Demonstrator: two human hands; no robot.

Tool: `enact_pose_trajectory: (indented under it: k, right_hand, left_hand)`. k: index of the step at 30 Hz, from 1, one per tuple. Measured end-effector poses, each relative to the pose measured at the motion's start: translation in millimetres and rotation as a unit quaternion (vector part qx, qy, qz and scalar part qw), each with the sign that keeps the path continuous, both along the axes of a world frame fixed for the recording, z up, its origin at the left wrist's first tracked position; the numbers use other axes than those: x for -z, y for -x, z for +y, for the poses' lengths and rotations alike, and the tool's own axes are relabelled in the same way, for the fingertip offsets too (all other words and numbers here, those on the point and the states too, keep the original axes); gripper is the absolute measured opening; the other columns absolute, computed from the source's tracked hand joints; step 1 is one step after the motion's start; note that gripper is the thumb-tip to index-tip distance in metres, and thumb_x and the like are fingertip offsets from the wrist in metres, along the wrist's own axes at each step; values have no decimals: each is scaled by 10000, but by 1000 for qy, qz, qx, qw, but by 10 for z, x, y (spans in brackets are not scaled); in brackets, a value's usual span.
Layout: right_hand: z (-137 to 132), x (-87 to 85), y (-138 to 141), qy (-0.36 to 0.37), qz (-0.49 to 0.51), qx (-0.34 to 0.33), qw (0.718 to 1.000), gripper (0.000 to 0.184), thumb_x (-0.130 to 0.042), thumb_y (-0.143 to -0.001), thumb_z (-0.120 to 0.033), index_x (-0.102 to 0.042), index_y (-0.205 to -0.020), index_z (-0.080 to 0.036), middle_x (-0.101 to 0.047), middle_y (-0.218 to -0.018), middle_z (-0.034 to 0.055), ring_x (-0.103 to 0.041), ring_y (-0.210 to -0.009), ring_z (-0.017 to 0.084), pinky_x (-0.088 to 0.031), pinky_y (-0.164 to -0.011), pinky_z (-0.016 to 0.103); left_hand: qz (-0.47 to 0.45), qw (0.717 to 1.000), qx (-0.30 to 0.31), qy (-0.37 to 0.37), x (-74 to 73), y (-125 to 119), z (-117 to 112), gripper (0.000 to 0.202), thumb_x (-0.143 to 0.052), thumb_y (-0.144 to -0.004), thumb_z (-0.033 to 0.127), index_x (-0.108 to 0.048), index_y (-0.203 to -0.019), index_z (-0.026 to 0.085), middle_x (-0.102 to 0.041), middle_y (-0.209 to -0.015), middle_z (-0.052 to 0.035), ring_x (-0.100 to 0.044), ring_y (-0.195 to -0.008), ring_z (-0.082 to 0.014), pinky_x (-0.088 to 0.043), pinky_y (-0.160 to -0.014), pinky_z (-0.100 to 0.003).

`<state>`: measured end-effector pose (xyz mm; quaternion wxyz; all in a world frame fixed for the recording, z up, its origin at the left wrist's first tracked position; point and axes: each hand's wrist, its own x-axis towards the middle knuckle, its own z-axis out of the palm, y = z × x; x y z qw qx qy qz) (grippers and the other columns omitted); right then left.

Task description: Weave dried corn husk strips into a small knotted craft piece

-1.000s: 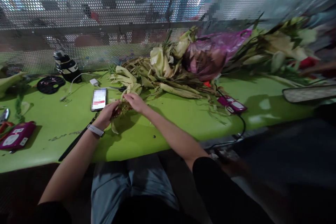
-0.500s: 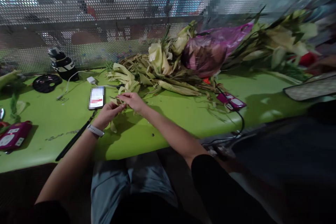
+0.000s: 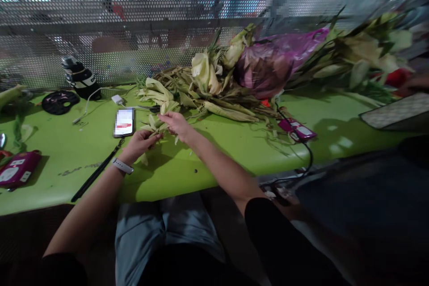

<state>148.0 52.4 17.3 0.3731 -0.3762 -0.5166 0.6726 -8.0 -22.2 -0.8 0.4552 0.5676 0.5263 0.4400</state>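
Pale green corn husk strips (image 3: pixel 152 125) fan out between my two hands, low over the green table (image 3: pixel 214 161). My left hand (image 3: pixel 142 142) is closed, pinching the husk strips near their lower end. Just right of it, my right hand (image 3: pixel 177 125) is closed as well, thumb and fingers pressed on the husk from above. Behind my hands spreads a heap of corn husks (image 3: pixel 187 91), with a husk-wrapped ear (image 3: pixel 229 111) along its front. A phone (image 3: pixel 124 122) with a lit screen lies left of my hands.
A black strap (image 3: pixel 97 170) trails from the phone; a white charger (image 3: pixel 117 99) is behind it. At left are a black bottle (image 3: pixel 80 78), a black mask-shaped piece (image 3: pixel 60 102) and a magenta box (image 3: pixel 20 169). A pink plastic bag (image 3: pixel 268 65) and a magenta device (image 3: pixel 297 129) are at right.
My right hand has moved slightly up and right, away from my left hand. More of the husk strips now shows, spread between them. The view has shifted a little.
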Motion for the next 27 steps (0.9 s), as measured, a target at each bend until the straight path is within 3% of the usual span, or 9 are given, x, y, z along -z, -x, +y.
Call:
enact_pose_trajectory:
  k: [2, 5, 7, 10, 13, 17, 23, 25, 27]
  right_hand:
    - [-10, 20, -9, 0, -41, -33, 999, 392, -678, -833, -536, -558, -730, -178, -321, -418, -107, -245, -353, 42, -155, -359, 204]
    - [-40, 44, 11, -31, -47, -80, 995, 466, -678, -793, -618, -581, -736, -166, -351, -422, -99, -248, -362, 37, -150, -365, 207]
    - [-58, 50, 39, -41, -21, -92, 995, 439, -740, -756, -570, -588, -732, -159, -405, -455, -93, -250, -371, 26, -146, -366, 207]
    - [-63, 57, 73, -2, 21, -93, 995, 322, -777, -757, -431, -613, -752, -154, -463, -485, -86, -247, -359, 17, -135, -356, 206]
    - [-50, 68, 81, 30, 68, -73, 995, 180, -755, -759, -283, -642, -817, -157, -515, -510, -84, -246, -341, 13, -129, -344, 202]
    - [-32, 99, 87, 24, 93, -60, 994, 132, -717, -759, -237, -613, -793, -164, -543, -535, -80, -266, -348, 11, -172, -354, 185]
    - [23, 182, 132, -70, 14, -23, 997, 143, -665, -801, -304, -604, -806, -175, -424, -497, -90, -281, -388, 49, -221, -393, 206]
    - [27, 181, 112, -144, -32, 12, 989, 154, -624, -832, -337, -599, -821, -186, -484, -577, -55, -383, -468, 79, -314, -460, 214]
    - [-1, 152, 67, -263, -74, 86, 958, 165, -597, -852, -359, -601, -840, -195, -576, -752, 7, -512, -666, 124, -424, -621, 242]
  left_hand:
    - [7, 1000, -10, -24, -25, 4, -13, 312, -809, -690, 432, -692, -758, 150, -510, -520, 34, -394, -439, -66, -302, -436, -208]
    - [2, 999, 4, -41, -59, 2, -31, 323, -769, -740, 458, -676, -795, 153, -575, -599, 5, -476, -495, -86, -363, -477, -215]
    - [-26, 999, -4, -30, -73, -3, -39, 407, -653, -820, 550, -633, -719, 156, -587, -606, -19, -496, -507, -99, -367, -480, -226]
    - [-40, 998, -35, -29, -73, -7, -36, 522, -553, -868, 604, -524, -581, 169, -473, -503, 8, -378, -445, -76, -274, -434, -228]
    - [-46, 997, -43, -46, -58, -1, -20, 466, -664, -819, 520, -475, -570, 175, -347, -485, 55, -260, -438, -57, -180, -423, -232]
    - [-99, 994, -41, -21, -43, 4, -16, 303, -704, -783, 410, -537, -681, 178, -383, -504, 68, -306, -432, -56, -210, -419, -218]
    - [-70, 996, -38, -36, -63, -52, -59, 300, -757, -752, 403, -584, -859, 183, -574, -529, 34, -490, -428, -88, -358, -440, -218]
    - [-100, 994, -28, -16, -71, -58, -53, 294, -730, -776, 435, -586, -774, 179, -550, -508, 31, -460, -408, -76, -332, -415, -213]
    - [-145, 988, -47, 9, -74, -46, -33, 304, -732, -778, 427, -587, -705, 170, -534, -510, 30, -439, -414, -59, -320, -410, -198]
